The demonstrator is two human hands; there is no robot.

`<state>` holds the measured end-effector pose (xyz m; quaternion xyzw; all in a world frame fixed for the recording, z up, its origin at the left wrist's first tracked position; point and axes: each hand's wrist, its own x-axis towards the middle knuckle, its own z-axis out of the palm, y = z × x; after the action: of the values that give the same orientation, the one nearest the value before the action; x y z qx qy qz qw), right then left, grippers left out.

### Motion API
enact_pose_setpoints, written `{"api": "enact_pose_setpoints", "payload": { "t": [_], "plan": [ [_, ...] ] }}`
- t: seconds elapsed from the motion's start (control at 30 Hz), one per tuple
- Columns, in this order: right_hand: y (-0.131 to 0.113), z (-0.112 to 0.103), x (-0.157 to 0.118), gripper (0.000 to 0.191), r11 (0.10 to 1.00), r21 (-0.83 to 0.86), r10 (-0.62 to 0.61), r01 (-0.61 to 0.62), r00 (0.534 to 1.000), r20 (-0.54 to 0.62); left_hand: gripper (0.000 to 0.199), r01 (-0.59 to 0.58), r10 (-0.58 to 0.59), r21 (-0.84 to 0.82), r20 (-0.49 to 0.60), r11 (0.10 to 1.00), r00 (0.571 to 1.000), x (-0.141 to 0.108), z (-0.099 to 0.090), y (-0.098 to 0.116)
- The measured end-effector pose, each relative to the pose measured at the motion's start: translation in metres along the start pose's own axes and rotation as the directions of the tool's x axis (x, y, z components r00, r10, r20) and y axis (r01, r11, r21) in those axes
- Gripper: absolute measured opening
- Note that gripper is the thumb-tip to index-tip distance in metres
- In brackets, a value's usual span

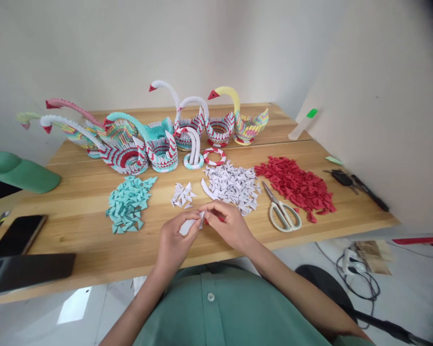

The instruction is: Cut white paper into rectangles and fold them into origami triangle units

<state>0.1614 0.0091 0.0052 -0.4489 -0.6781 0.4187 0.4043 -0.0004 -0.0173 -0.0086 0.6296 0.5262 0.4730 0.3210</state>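
My left hand point(176, 235) and my right hand point(229, 225) meet near the table's front edge, fingertips pinched round a small white paper piece point(202, 216). Another white paper point(186, 227) shows between the fingers of my left hand, and something red is partly hidden under my right hand. Just beyond the hands lie a few white folded pieces point(182, 195), a curved white strip point(208, 189) and a larger white pile point(234, 185). A teal pile point(129, 204) is to the left, a red pile point(298, 185) to the right.
White-handled scissors point(284, 215) lie right of my hands. Folded-paper swans point(162, 151) stand along the back, with a red and white ring point(214, 156) before them. A phone point(17, 237) and a dark device point(32, 271) are at the left; keys point(342, 178) lie far right.
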Motion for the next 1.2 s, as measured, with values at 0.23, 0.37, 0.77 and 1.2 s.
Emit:
{"api": "enact_pose_setpoints", "payload": {
  "t": [0.23,0.37,0.77,1.2],
  "plan": [
    [0.0039,-0.004,-0.0016,0.02,0.981,0.158,0.1,-0.11,0.992,0.073,0.011,0.096,-0.096,-0.113,0.01,0.989,0.995,-0.0006,0.0017,0.0011],
    [0.005,-0.0035,-0.0016,0.019,0.975,0.189,0.1,-0.115,0.991,0.088,0.011,0.091,-0.092,-0.141,-0.003,0.986,0.996,-0.0008,0.0024,0.0006],
    [0.0098,-0.0028,0.0001,0.018,0.965,0.235,0.095,-0.118,0.989,0.11,0.011,0.098,-0.1,-0.165,-0.004,0.981,0.995,-0.0025,0.0037,-0.0041],
    [0.0042,0.0013,-0.0015,0.021,0.959,0.243,0.118,-0.145,0.985,0.122,0.012,0.072,-0.078,-0.118,-0.045,0.99,0.996,-0.0049,0.0011,-0.0023]
  ]
}}
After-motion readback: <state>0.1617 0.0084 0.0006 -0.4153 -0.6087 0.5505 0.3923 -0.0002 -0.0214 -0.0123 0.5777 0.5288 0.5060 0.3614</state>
